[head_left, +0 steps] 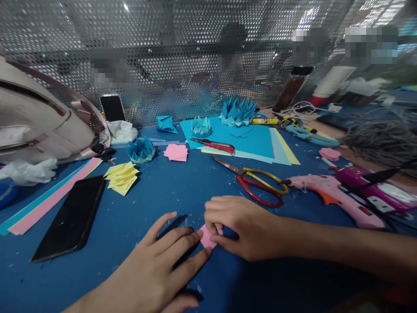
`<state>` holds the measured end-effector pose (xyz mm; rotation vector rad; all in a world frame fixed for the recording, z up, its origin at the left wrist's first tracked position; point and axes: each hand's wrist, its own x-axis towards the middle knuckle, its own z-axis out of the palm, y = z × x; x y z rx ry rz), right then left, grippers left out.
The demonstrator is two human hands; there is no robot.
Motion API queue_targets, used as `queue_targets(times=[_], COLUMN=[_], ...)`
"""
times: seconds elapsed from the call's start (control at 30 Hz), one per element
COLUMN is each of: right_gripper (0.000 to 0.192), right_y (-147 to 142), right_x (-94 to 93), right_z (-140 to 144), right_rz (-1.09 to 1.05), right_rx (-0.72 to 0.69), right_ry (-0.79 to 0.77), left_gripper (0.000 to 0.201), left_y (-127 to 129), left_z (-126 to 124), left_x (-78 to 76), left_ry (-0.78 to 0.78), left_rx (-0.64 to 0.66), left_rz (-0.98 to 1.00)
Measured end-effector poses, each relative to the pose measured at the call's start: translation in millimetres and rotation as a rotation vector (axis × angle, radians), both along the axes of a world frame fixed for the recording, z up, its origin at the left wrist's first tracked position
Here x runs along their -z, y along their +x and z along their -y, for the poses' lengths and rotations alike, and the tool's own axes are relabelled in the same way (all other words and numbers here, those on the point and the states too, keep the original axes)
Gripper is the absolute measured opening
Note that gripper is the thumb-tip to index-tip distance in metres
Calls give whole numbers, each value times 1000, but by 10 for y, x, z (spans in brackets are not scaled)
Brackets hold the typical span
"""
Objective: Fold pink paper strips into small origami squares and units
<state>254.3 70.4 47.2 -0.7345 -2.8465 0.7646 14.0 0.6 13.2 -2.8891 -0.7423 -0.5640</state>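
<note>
My right hand (pixel 243 226) was curled over a small pink paper square (pixel 207 237) on the blue table (pixel 182 187), thumb and fingertips pinching its right edge. My left hand (pixel 156 269) lay open and flat just beside it, fingers spread, with the fingertips (pixel 199 233) pressing on the paper's left corner. The paper sat low in the middle of the view, between my two hands, mostly hidden by them.

Just beyond my right hand lay scissors (pixel 257 182) with red and yellow handles, and to their right a pink glue gun (pixel 332 193). Further back, a red utility knife (pixel 216 145) rested on a stack of blue, yellow and pink paper sheets (pixel 257 139), with folded blue paper crowns (pixel 237 111) behind it. A stack of small pink squares (pixel 176 152) and a pile of folded yellow pieces (pixel 121 177) lay towards the left, near a dark phone (pixel 71 217) lying face up. A beige bag (pixel 42 121) stood at the far left against a perforated metal screen (pixel 182 52).
</note>
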Motion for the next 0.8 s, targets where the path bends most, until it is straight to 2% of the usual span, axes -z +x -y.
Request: queue_targets(times=[0.47, 0.53, 0.6, 0.67, 0.8], right_gripper=[3, 5, 17, 19, 15], right_y=[6, 28, 54, 80, 114], right_x=[-3, -29, -68, -110, -156], right_z=[18, -25, -81, -132, -185], right_rz=[5, -20, -16, -15, -23], right_rx=[-10, -108, -291, -433, -469], right_ry=[78, 113, 193, 252, 249], left_gripper=[54, 55, 55, 55, 55], left_y=[28, 28, 24, 19, 11], left_z=[19, 20, 21, 24, 27], left_x=[-56, -66, -64, -52, -18], left_ry=[94, 83, 71, 67, 70], left_rx=[19, 12, 9, 9, 13], left_rz=[-100, -105, -107, -103, -83])
